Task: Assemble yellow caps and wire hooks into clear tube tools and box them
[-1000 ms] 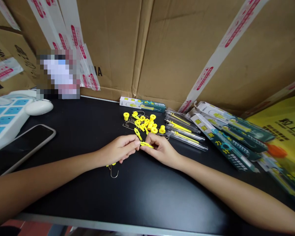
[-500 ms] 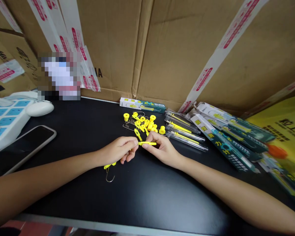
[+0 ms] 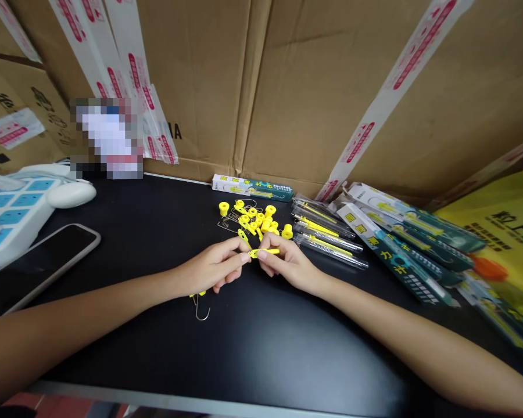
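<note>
Black tabletop (image 3: 270, 348); slim, bright yellow piece (image 3: 254, 253) in the pinch of left hand (image 3: 218, 265) and right hand (image 3: 291, 265).

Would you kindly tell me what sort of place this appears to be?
Probably a makeshift workspace in a storage area: large taped cardboard boxes stand behind a black table, which holds small printed boxes and loose yellow parts.
</note>
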`<state>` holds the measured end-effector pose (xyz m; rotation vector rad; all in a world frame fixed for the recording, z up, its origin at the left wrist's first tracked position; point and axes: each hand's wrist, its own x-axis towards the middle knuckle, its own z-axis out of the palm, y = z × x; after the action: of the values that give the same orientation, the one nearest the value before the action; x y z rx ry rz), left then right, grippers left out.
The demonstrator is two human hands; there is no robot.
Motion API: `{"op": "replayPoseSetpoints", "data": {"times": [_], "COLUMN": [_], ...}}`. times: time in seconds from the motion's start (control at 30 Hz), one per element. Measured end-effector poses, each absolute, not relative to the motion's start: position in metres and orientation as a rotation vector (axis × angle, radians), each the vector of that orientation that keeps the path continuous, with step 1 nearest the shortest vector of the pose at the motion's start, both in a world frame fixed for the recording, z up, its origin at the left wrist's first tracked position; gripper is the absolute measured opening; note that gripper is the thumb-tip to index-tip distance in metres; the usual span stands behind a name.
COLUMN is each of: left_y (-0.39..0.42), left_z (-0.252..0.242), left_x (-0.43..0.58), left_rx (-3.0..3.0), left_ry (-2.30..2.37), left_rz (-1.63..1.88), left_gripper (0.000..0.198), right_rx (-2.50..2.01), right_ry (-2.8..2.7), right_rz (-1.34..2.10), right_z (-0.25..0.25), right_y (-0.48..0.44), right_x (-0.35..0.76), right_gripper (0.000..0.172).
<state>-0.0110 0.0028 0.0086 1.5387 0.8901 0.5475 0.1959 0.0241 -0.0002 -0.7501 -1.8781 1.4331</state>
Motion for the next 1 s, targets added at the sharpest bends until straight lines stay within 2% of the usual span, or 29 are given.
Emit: {"op": "replayPoseSetpoints", "data": {"times": [0.33,0.6,0.87,1.0], "left_y": [0.006,0.007,0.0124,0.0123], "left_z": [0.0076,0.0055,0.0048,0.0063], "left_x": [-0.0124,-0.0099,-0.0113,-0.0141], "left_rx": [1.539,1.462,1.41,1.415], "left_ry": [0.872,0.956,0.879,0.834], "left_rz": [0.546,0.551,0.503,0.478], "left_gripper": [0.034,0.033,0.035,0.036], "right_rx": [-0.869,-0.883,-0.868,-0.862], "right_ry": [-1.985,-2.009,-1.826,-1.812], "right_rz": [1.094,1.02,1.273,1.279], "right_z": [-0.0033,-0.0036,-0.0043,-0.0032], "right_y": [0.0235,0.0252,0.0247,0.0274], "right_x": [0.1926,0.1942,0.1944,0.1956], "right_gripper": [0.032,0.029,0.03,0.027]}}
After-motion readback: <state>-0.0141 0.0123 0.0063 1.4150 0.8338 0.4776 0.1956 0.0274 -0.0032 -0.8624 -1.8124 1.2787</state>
